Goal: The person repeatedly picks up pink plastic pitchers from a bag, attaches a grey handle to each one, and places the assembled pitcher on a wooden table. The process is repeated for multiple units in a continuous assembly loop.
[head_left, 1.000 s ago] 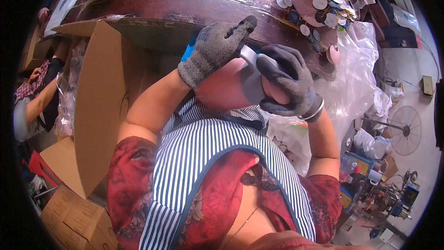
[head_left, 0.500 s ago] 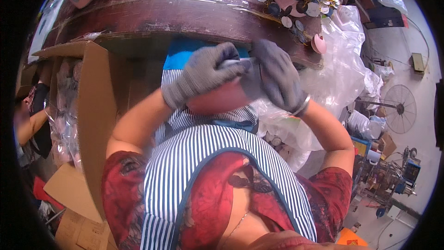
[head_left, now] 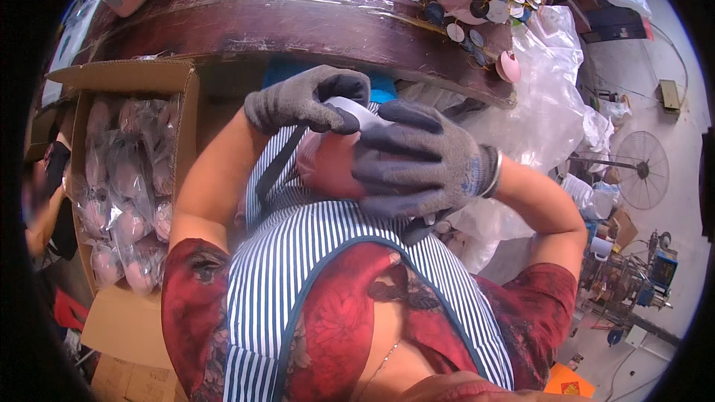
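Observation:
A rounded pink item (head_left: 325, 166) with a pale, smooth upper edge is held in front of my striped apron; its exact kind I cannot make out. My left hand (head_left: 309, 100), in a grey knit glove, curls at that edge with thumb and fingers gripping it. Across the item's right side lies my right hand (head_left: 428, 156), in a matching glove, its fingers wrapped over the surface and hiding much of it. A dark strap (head_left: 281, 167) hangs beside the item's left side.
Left of me stands an open cardboard box (head_left: 190, 104) of pink items in clear bags (head_left: 126, 223). Ahead is a dark wooden table (head_left: 298, 0) with round black and white tags (head_left: 477, 0). Clear plastic sheeting (head_left: 551, 97) and a fan (head_left: 642, 165) are right. Someone's arm shows far left.
My right hand has come down and across the pink item, and my left has shifted slightly left. The cardboard panel on the left has swung aside, exposing the bagged contents.

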Tool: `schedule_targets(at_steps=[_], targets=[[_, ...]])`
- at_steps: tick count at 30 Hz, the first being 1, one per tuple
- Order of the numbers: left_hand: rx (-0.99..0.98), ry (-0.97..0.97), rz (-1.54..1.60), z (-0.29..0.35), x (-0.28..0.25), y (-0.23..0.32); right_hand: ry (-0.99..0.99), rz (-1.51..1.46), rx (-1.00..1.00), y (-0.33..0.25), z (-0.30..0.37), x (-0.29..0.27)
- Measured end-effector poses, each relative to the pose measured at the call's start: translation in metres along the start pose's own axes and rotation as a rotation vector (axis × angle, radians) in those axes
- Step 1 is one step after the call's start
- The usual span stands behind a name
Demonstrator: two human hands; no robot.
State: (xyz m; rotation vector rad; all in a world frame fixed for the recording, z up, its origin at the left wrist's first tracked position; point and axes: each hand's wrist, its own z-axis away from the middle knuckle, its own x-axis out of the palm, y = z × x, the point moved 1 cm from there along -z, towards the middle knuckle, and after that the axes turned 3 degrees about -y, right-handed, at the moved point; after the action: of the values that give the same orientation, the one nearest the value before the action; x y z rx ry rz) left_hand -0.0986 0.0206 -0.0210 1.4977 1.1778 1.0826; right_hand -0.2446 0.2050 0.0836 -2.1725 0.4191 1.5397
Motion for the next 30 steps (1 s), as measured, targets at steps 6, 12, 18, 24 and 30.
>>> schedule_targets(at_steps=[6,12,18,24,30], targets=[[0.049,0.596,-0.724,-0.010,0.070,-0.005,0.415,-0.544,1.144,0.075,0.040,0.070],[-0.419,0.831,0.243,-0.004,0.045,0.013,0.692,-0.709,1.026,0.157,0.099,0.084],[-0.309,0.939,0.406,0.018,0.028,0.002,0.022,0.500,1.243,0.168,0.181,0.123],[-0.110,0.711,1.020,0.044,0.016,-0.014,0.230,0.440,0.959,0.104,0.140,0.139],[-0.169,0.669,0.777,0.039,0.005,-0.010,0.733,0.170,0.912,0.122,0.128,0.135]])
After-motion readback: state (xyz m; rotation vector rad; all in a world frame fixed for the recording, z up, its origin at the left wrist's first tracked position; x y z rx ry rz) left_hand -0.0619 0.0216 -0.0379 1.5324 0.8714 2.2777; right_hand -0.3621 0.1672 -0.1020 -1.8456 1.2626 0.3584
